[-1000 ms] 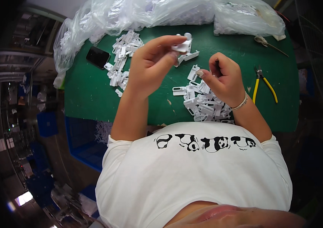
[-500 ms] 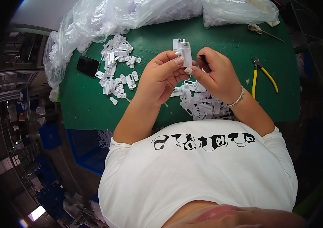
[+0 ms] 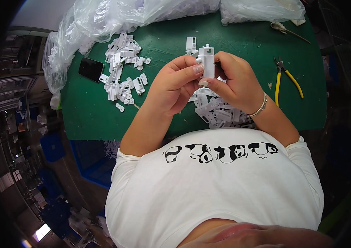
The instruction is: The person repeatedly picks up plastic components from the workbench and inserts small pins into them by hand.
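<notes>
The left hand point(image 3: 177, 82) pinches a slotted white plastic part point(image 3: 207, 61) at its two o'clock, the part projecting past the thumb tip toward twelve; the right hand point(image 3: 238, 80), at the part's four o'clock, grasps a mostly hidden dark tool point(image 3: 217, 63).

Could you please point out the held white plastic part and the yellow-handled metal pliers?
Held white plastic part point(image 3: 208, 65): head view, on its flat face.
Yellow-handled metal pliers point(image 3: 278, 81): head view, on the left handle.

Wht part point(image 3: 207, 64), grn tabletop point(image 3: 165, 45), blk phone point(image 3: 90, 69), yel-handled pliers point(image 3: 278, 84), wht tee point(image 3: 212, 190) w/ blk-&-wht panda print point(image 3: 238, 152).
</notes>
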